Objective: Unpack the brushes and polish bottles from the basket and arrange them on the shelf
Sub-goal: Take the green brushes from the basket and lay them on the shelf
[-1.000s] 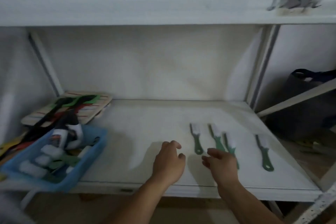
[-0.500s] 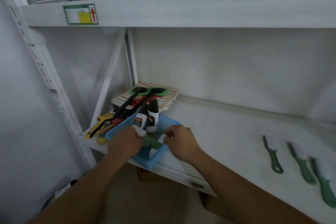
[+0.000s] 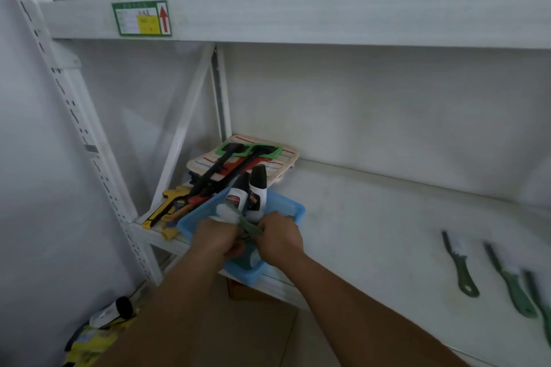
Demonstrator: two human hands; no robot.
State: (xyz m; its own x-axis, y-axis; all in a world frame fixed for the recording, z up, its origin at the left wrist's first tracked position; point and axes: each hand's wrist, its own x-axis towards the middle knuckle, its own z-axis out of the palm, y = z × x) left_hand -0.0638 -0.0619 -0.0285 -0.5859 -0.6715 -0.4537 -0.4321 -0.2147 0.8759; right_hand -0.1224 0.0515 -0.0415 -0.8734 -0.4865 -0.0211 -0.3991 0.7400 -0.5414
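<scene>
My left hand [image 3: 215,238] and right hand [image 3: 280,238] meet over blue basket [image 3: 293,211], both clamped on green-handled brush [image 3: 238,219], now lifted higher than half second ago; polish bottles [image 3: 253,191] upright behind.

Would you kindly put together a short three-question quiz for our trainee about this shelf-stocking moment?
1. True or false: the blue plastic basket sits at the left end of the white lower shelf.
2. How many green-handled brushes lie on the shelf at the right? A) one B) three C) six
3. What stands upright in the basket behind the left hand and right hand?

Key: 1 true. 2 B. 3 two white polish bottles with black caps.
</scene>
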